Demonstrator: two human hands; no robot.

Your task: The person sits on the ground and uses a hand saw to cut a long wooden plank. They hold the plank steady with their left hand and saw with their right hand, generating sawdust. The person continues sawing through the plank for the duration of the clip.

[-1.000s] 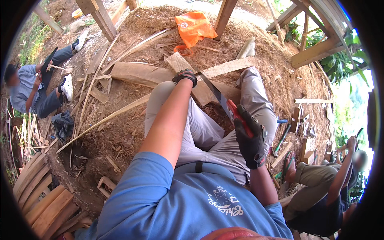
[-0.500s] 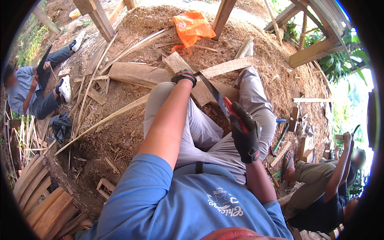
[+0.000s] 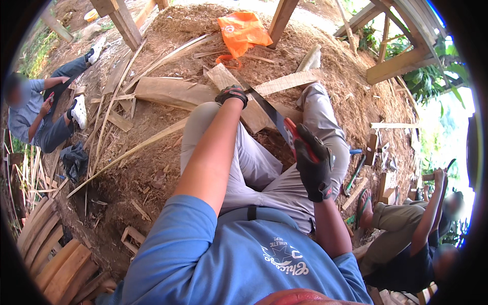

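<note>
A hand saw (image 3: 274, 116) with a red and black handle is in my right hand (image 3: 313, 161), whose black-gloved fingers are closed round the grip. Its long dark blade slants away to the left, across a short wooden board (image 3: 258, 118) between my knees. My left hand (image 3: 232, 95), in a dark glove with red trim, is closed on the left edge of that board, close to the blade. Beneath it lies a wide curved plank (image 3: 170, 93). A thinner pale board (image 3: 288, 84) reaches toward my right foot.
An orange bag (image 3: 245, 31) lies ahead on sawdust. One person (image 3: 31, 109) sits far left, another (image 3: 406, 239) at the lower right holds a long blade. Curved wood pieces (image 3: 61, 267) are stacked lower left. A black plastic bag (image 3: 74, 160) and a green-handled tool (image 3: 355, 175) lie nearby.
My right hand and the saw have slid slightly forward along the board. My left hand keeps its hold. The person at the left has raised their upper body and moved an arm forward.
</note>
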